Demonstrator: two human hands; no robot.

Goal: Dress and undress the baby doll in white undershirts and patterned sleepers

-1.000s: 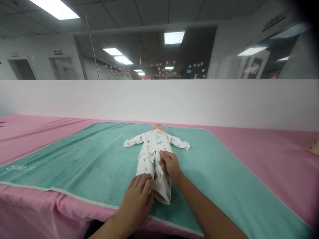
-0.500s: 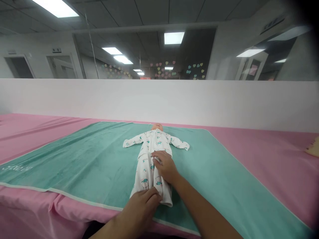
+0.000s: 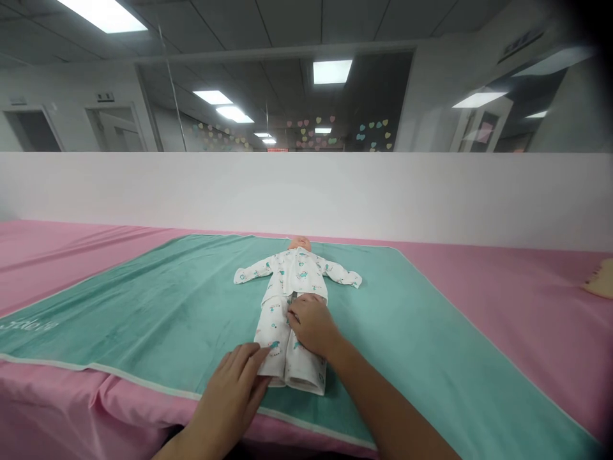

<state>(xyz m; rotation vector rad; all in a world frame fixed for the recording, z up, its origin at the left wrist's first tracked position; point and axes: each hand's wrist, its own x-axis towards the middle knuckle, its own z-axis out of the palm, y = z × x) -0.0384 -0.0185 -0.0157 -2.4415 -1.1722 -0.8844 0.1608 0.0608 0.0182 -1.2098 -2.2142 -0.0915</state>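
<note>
A baby doll (image 3: 301,243) lies on its back with arms spread, dressed in a white printed top (image 3: 297,271) and matching baby pants (image 3: 272,329). My left hand (image 3: 234,386) is at the outer edge of the left pant leg near its hem, with the cloth between thumb and fingers. Across the upper part of the other leg lies my right hand (image 3: 313,324), its fingers bent and closed on the fabric just below the waist. Part of that leg is hidden under it. Both leg hems lie side by side, pointing toward me.
Under the doll is a green blanket (image 3: 416,332) with a pale border, spread over a pink cover (image 3: 517,287). A low white wall (image 3: 306,191) stands behind it. At the far right edge sits a beige object (image 3: 598,281), cut off by the frame.
My left hand has moved left, from the middle of the hems to the left leg's outer edge. The legs now lie straighter. My right hand stays near the waist.
</note>
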